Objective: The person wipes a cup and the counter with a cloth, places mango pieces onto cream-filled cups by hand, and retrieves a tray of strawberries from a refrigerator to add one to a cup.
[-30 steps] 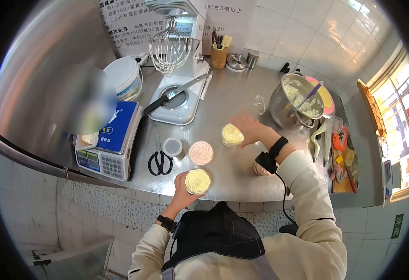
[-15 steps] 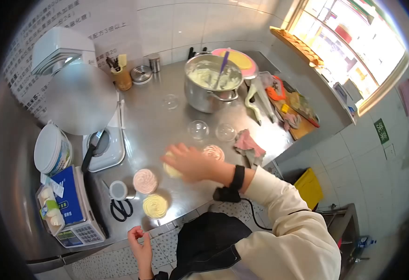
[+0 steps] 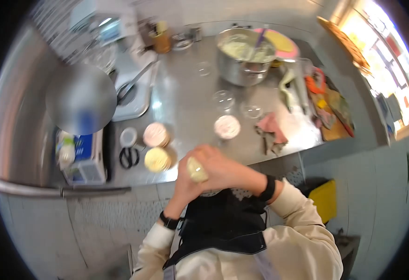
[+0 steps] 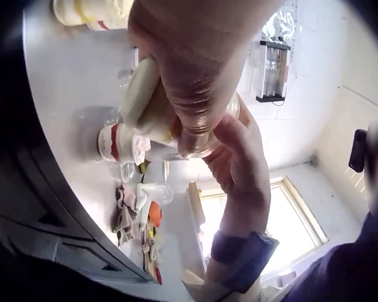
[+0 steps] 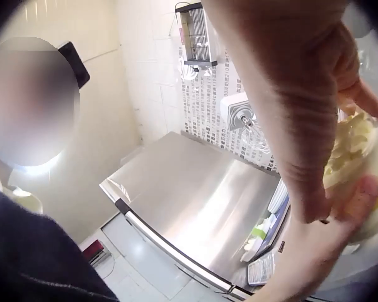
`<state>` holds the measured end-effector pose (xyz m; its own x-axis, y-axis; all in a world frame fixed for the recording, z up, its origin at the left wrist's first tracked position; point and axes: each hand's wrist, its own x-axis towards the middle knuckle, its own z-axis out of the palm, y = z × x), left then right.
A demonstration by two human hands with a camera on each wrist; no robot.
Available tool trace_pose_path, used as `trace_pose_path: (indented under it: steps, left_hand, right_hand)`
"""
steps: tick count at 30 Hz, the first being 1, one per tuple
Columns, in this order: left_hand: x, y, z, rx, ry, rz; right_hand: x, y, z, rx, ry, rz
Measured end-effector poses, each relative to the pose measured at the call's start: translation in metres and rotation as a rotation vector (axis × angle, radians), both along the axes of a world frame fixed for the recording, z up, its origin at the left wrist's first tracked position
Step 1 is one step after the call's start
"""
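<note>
A clear cup of yellow piped cream (image 3: 196,170) is held between both hands in front of the apron, at the table's near edge. My left hand (image 3: 184,179) grips its side; in the left wrist view the cup's pale base (image 4: 140,94) is tilted, partly behind that hand. My right hand (image 3: 218,168) closes round the cup from the other side, and its fingers (image 4: 230,135) lie near the cream end. In the right wrist view, yellow cream (image 5: 353,148) shows between the hands. Another yellow cream cup (image 3: 158,159) and a pink one (image 3: 156,135) stand to the left.
A second pink cup (image 3: 227,127) stands ahead, near clear domed lids (image 3: 223,100) and a pink cloth (image 3: 272,128). Behind are a steel pot (image 3: 244,70) of cream and a mixer (image 3: 130,93). Scissors (image 3: 129,157) and a lidded jar (image 3: 128,137) lie left.
The left hand let go of one yellow cup, which now stands on the table. The right hand took another yellow cup and brought it towards the body, where both hands now hold it.
</note>
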<state>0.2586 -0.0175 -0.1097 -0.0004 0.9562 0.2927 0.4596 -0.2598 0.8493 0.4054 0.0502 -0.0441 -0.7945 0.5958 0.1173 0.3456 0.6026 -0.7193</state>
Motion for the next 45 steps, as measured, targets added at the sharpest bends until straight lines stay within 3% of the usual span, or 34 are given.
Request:
trace_pose_path:
  steps: [2,4,12,15,17,20,24,27,28,29,30,32,36,38,40,41,42,43,44,45]
  left_hand:
    - [0.01,0.0,0.008,0.006,0.008,0.08]
    - [0.017,0.001,0.025,-0.115,-0.114,0.01]
    - [0.002,-0.005,-0.002,-0.005,-0.011,0.08]
    - [0.002,-0.002,-0.019,0.032,-0.07,0.12]
    - [0.003,0.004,-0.025,-0.038,-0.289,0.165]
    - [0.001,0.015,-0.057,-0.114,-0.409,0.188]
    - [0.001,0.015,-0.073,-0.168,-0.197,0.223]
    - [-0.001,0.023,-0.081,-0.178,-0.108,0.215]
    - [-0.002,0.027,-0.088,-0.169,-0.106,0.202]
    - [-0.004,0.031,-0.097,-0.162,-0.226,0.173]
    - [-0.007,0.035,-0.102,-0.156,-0.345,0.144]
    - [-0.01,0.039,-0.105,-0.14,-0.336,0.144]
    - [-0.009,0.036,-0.102,-0.169,-0.286,0.18]
    - [-0.013,0.028,-0.11,-0.163,-0.253,0.148]
    - [-0.015,0.029,-0.099,-0.153,-0.309,-0.02]
    - [-0.024,0.027,-0.137,-0.183,-0.282,-0.113]
    - [-0.026,0.017,-0.114,-0.176,-0.095,-0.125]
    - [-0.018,0.002,-0.07,-0.519,-0.474,0.016]
    - [-0.03,-0.013,-0.106,-0.455,-0.439,-0.03]
    - [-0.034,-0.028,-0.102,-0.406,-0.455,-0.07]
  right_hand:
    - [0.006,0.003,0.004,-0.031,-0.023,0.036]
    - [0.009,0.005,0.005,-0.091,-0.074,0.038]
    - [-0.005,0.009,0.008,-0.141,-0.069,0.088]
    - [-0.015,0.002,0.009,-0.033,-0.181,0.017]
    - [-0.022,0.001,0.011,0.299,-0.297,-0.018]
    - [-0.019,0.003,0.033,0.473,-0.228,-0.117]
    - [-0.024,0.06,0.056,0.459,-0.163,-0.223]
    - [-0.052,0.125,0.032,0.344,-0.119,-0.23]
    - [-0.063,0.14,0.021,0.306,-0.291,-0.253]
    - [-0.072,0.15,0.009,0.264,-0.463,-0.273]
    - [-0.078,0.158,-0.007,0.27,-0.46,-0.284]
    - [-0.088,0.163,-0.029,0.275,-0.677,-0.29]
    - [-0.083,0.148,-0.05,0.349,-0.733,-0.365]
    - [-0.074,0.147,-0.057,0.405,-0.346,-0.506]
    - [-0.041,0.132,-0.052,0.623,-0.21,-0.294]
    - [-0.025,0.111,-0.028,0.581,-0.089,-0.328]
    - [-0.009,0.087,-0.003,0.55,0.034,-0.362]
    - [0.017,0.073,0.009,0.557,0.044,-0.367]
    - [0.042,0.063,0.016,0.56,0.06,-0.361]
    - [0.071,0.055,0.011,0.577,0.034,-0.417]
